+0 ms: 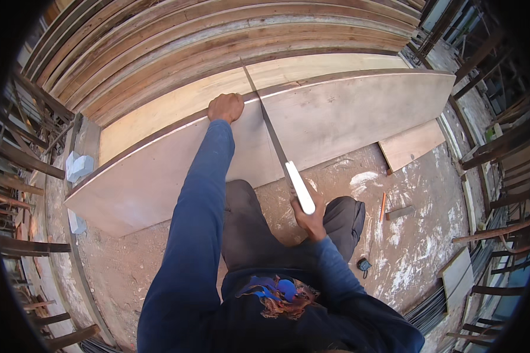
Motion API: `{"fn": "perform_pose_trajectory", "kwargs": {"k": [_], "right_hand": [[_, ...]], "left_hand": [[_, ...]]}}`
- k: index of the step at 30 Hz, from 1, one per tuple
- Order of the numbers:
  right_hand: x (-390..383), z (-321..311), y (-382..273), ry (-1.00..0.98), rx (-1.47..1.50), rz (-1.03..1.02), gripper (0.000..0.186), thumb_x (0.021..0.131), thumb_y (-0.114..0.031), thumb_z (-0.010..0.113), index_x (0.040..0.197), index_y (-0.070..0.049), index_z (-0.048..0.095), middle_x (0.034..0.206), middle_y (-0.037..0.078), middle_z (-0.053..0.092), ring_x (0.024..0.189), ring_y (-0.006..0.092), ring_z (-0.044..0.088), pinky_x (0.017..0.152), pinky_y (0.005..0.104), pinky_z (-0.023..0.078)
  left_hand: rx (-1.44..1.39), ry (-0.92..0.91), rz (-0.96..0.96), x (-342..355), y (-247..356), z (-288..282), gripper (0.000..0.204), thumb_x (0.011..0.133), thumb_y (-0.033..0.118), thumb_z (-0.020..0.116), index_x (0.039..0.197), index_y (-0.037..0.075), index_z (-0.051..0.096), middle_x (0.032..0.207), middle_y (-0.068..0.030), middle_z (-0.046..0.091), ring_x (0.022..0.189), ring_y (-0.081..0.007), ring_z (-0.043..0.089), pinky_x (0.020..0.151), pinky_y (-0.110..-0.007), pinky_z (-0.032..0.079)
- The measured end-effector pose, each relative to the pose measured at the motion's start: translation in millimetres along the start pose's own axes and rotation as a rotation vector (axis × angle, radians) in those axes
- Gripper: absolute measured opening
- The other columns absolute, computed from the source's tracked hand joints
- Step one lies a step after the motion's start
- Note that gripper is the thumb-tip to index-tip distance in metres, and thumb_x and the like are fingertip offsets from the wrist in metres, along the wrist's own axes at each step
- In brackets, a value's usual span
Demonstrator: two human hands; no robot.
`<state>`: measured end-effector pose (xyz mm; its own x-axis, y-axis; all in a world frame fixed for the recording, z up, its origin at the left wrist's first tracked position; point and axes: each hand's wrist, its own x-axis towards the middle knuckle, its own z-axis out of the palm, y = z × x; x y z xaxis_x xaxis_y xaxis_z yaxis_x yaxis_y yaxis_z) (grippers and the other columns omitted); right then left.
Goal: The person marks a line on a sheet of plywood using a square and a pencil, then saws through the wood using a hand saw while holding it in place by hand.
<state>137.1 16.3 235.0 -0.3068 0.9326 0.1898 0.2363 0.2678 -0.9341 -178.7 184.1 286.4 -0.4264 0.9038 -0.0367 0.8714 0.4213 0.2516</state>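
Note:
A long, wide wooden board [365, 112] stretches across in front of me, its dark long edge on the far side. My left hand [226, 108] is closed over that edge, left of the saw. My right hand [310, 215] is wrapped round the white handle of a handsaw [301, 188], above my knees. The saw's long blade slants away and to the left, crossing the board's dark edge just right of my left hand. Whether its teeth are in a cut is too small to tell.
Behind the board lies a pale plank [129, 132], backed by stacked long timbers [218, 35]. White blocks [78, 166] sit at the left end. To the right are a short board [412, 144], an orange pencil [383, 206], a flat metal piece [401, 213] and a tape measure [364, 266].

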Motion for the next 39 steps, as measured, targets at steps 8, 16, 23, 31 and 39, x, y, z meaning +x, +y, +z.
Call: {"fn": "perform_pose_trajectory", "kwargs": {"k": [8, 16, 23, 31, 39], "right_hand": [[-15.1, 19.0, 2.6, 0.034, 0.062, 0.005, 0.051, 0.081, 0.002, 0.063, 0.131, 0.004, 0.057, 0.100, 0.011, 0.072, 0.093, 0.0140, 0.067, 0.085, 0.0263, 0.051], [-81.6, -32.9, -3.1, 0.015, -0.019, -0.041, 0.054, 0.078, 0.001, 0.063, 0.132, 0.004, 0.057, 0.110, 0.018, 0.072, 0.098, 0.0195, 0.071, 0.084, 0.0283, 0.053], [77.9, 61.7, 2.1, 0.021, 0.212, -0.068, 0.056, 0.079, 0.003, 0.060, 0.135, -0.002, 0.056, 0.125, 0.019, 0.066, 0.115, 0.0215, 0.064, 0.096, 0.0305, 0.047], [91.3, 56.8, 6.7, -0.006, 0.196, -0.004, 0.056, 0.081, 0.002, 0.062, 0.136, -0.002, 0.056, 0.123, 0.019, 0.067, 0.110, 0.0197, 0.065, 0.094, 0.0302, 0.048], [122.9, 89.6, 28.9, 0.061, 0.109, -0.057, 0.054, 0.080, 0.004, 0.062, 0.134, 0.001, 0.057, 0.105, 0.011, 0.070, 0.096, 0.0143, 0.065, 0.088, 0.0283, 0.050]], "left_hand": [[0.038, -0.009, -0.004, 23.9, -29.2, -0.3, 0.055, 0.097, 0.036, 0.030, 0.109, 0.003, 0.072, 0.115, -0.0203, 0.069, 0.110, -0.0361, 0.065, 0.097, -0.046, 0.049], [0.015, -0.033, -0.001, 28.0, -16.4, 10.2, 0.055, 0.097, 0.035, 0.029, 0.109, 0.003, 0.072, 0.117, -0.0204, 0.068, 0.110, -0.0357, 0.064, 0.098, -0.046, 0.049], [0.059, 0.006, -0.002, 32.1, -49.6, 10.4, 0.057, 0.098, 0.036, 0.027, 0.108, 0.002, 0.072, 0.114, -0.0232, 0.068, 0.109, -0.0379, 0.064, 0.098, -0.047, 0.048], [0.034, -0.038, -0.003, 43.8, -34.5, 14.3, 0.059, 0.097, 0.038, 0.026, 0.110, 0.001, 0.071, 0.116, -0.0226, 0.067, 0.110, -0.0385, 0.063, 0.099, -0.047, 0.047], [-0.049, -0.178, -0.061, 87.4, -52.6, 29.1, 0.057, 0.095, 0.036, 0.029, 0.116, 0.003, 0.069, 0.125, -0.0198, 0.064, 0.118, -0.0363, 0.060, 0.101, -0.046, 0.046]]}}
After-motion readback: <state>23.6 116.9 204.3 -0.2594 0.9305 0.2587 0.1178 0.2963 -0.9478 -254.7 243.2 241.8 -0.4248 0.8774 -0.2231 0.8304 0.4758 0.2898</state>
